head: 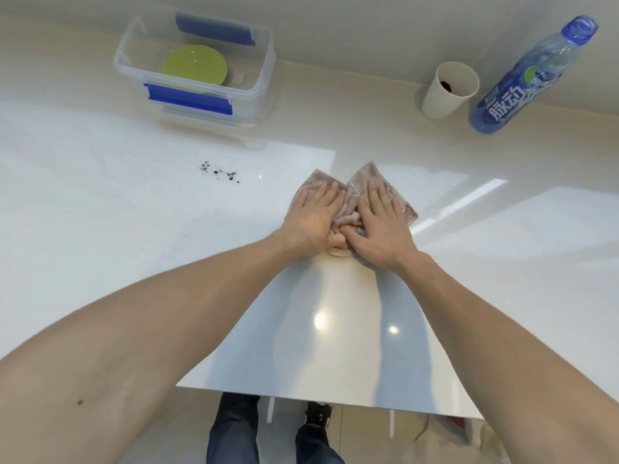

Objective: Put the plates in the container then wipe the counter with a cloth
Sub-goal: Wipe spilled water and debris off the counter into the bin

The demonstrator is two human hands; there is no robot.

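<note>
Left hand and right hand press flat on the cloth, fingers straight, gripping nothing. Green plates sit in the container; dark crumbs lie on the desk

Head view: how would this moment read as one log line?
stage: wiping | left hand, right hand: flat on cloth | plates: in container | crumbs: unwiped

Both bare forearms stretched forward from the lower corners, converging toward the middle. Left hand palm down, fingers straight and slightly spread, pointing forward and a little rightward. Right hand likewise flat, palm down, fingers straight and angled a little leftward. Thumbs tucked inward, meeting between the two hands near the wrists. Hands side by side, almost touching, wrists level. Legs and dark shoes visible below, standing.
</note>
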